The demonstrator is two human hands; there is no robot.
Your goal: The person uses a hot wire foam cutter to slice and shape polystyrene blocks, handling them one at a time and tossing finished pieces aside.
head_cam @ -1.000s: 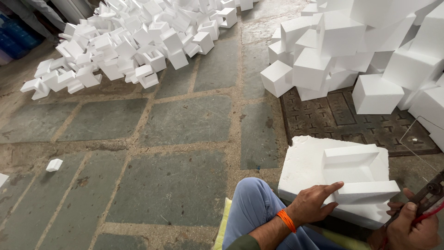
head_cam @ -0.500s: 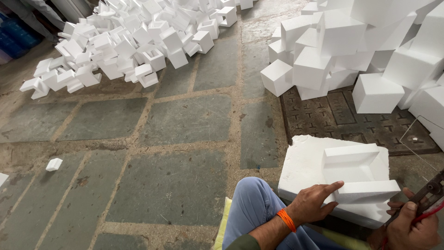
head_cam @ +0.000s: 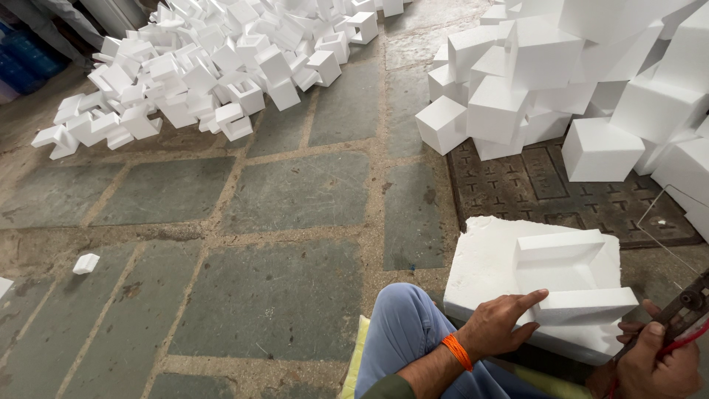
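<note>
Viewpoint: head camera looking down over the seated person's blue-trousered knee to a stone-slab floor
Left hand: open, not clenched; palm and fingers pressed flat on the foam, forefinger stretched along a raised ledge; an orange band circles the wrist
Foam piece: a large white moulded block with a stepped recess, resting at the person's lap, bottom right of view
Right hand: closed around the handle of a dark metal tool with red on it; a thin wire runs up from beside it
Change: none to speak of; against the views of the last second, both hands and the foam sit exactly as they did, so the work looks paused mid-hold
Surroundings: a stack of plain white foam cubes on a metal cover ahead right; a sprawling heap of cut foam pieces far left; one stray chip
</note>
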